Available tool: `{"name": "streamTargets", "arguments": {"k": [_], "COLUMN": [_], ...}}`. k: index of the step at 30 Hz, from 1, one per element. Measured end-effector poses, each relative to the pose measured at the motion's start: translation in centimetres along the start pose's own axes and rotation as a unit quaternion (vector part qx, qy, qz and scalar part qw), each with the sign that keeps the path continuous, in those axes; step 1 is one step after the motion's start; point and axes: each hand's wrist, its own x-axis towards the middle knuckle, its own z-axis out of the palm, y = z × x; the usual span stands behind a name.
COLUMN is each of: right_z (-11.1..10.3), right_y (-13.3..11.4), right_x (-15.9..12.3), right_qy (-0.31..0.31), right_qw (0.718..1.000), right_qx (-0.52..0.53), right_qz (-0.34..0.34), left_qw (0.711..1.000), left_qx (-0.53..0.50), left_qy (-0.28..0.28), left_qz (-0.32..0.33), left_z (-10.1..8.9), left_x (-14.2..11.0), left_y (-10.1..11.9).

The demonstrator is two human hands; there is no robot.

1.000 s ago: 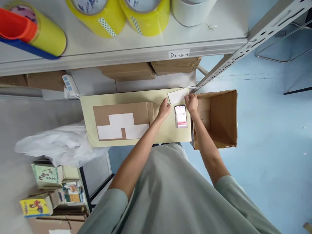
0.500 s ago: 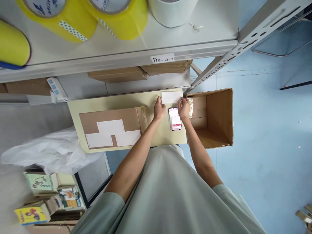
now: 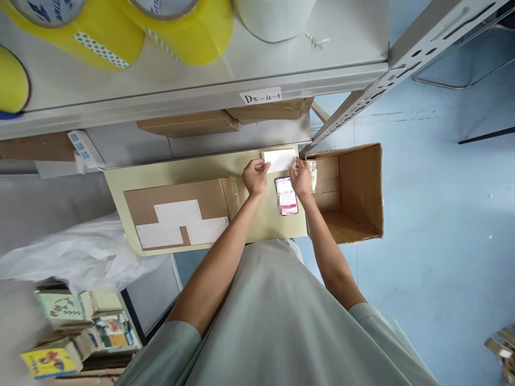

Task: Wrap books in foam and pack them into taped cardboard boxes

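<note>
A small white rectangular card [image 3: 279, 160], perhaps a stack of them, lies at the far edge of the pale yellow board [image 3: 257, 231]. My left hand [image 3: 256, 177] pinches its left end between thumb and fingers. At the opposite end, my right hand [image 3: 301, 177] has its fingers closed on the card's corner. Just below the card and between my hands lies a phone [image 3: 287, 197] with a lit screen. To the left, a flat brown cardboard piece [image 3: 140, 206] carries several white cards [image 3: 177, 210] laid side by side.
An open cardboard box [image 3: 360, 185] stands right of the board. Above, a metal shelf [image 3: 193, 83] holds yellow tape rolls [image 3: 189, 35] and a white roll [image 3: 276, 19]; its slotted post [image 3: 374, 86] rises close by. Plastic sheeting [image 3: 80, 249] and books [image 3: 52, 359] are at lower left.
My left hand has moved slightly left and turned, its thumb now over the card's left end. The right hand stays at the right end. The whole view has shifted slightly.
</note>
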Motion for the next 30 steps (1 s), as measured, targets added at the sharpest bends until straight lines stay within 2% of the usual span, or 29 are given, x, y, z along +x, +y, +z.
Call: {"name": "streamTargets", "arguments": {"k": [2, 6, 8, 12, 15, 17, 19, 21, 23, 27, 30], "right_z": [-0.4, -1.0, -1.2, -2.2, -3.8, -5.1, -6.2, -6.9, -7.1, -6.4, -5.2], "right_y": [-0.9, -4.0, -5.4, -6.0, -4.7, -3.6, -2.6, -1.7, -0.7, 1.5, 2.6], "right_x": [-0.4, -1.5, -1.8, -1.8, -1.4, -1.1, -0.7, -0.3, 0.2, 1.4, 2.2], "right_qy": [0.004, -0.017, -0.014, 0.048, 0.099, 0.120, 0.138, 0.156, 0.173, 0.191, 0.171], "right_qw": [1.000, 0.992, 0.989, 0.990, 0.989, 0.985, 0.978, 0.970, 0.966, 0.965, 0.966], "right_qx": [-0.016, -0.044, -0.045, 0.003, 0.067, 0.112, 0.155, 0.185, 0.190, 0.168, 0.178], "right_qz": [-0.024, -0.115, -0.138, -0.131, -0.092, -0.053, -0.014, 0.014, 0.030, 0.059, 0.077], "left_qw": [1.000, 0.997, 0.994, 0.979, 0.966, 0.934, 0.880, 0.827, 0.792, 0.766, 0.759], "left_qx": [-0.010, -0.029, -0.049, -0.071, 0.023, 0.137, 0.247, 0.321, 0.360, 0.387, 0.397], "left_qy": [-0.015, -0.065, -0.093, -0.149, -0.179, -0.221, -0.279, -0.332, -0.363, -0.376, -0.373], "left_qz": [0.007, 0.016, 0.043, 0.121, 0.185, 0.245, 0.295, 0.322, 0.334, 0.349, 0.357], "left_z": [-0.3, -0.6, -0.4, 0.2, 0.7, 1.1, 1.6, 2.2, 2.6, 3.1, 3.2], "left_x": [0.2, -0.3, -0.8, -1.3, -0.8, -0.3, 0.3, 0.8, 1.3, 2.2, 2.5], "left_y": [0.5, 1.9, 2.9, 4.7, 5.0, 4.7, 4.2, 3.6, 3.0, 2.5, 2.6]}}
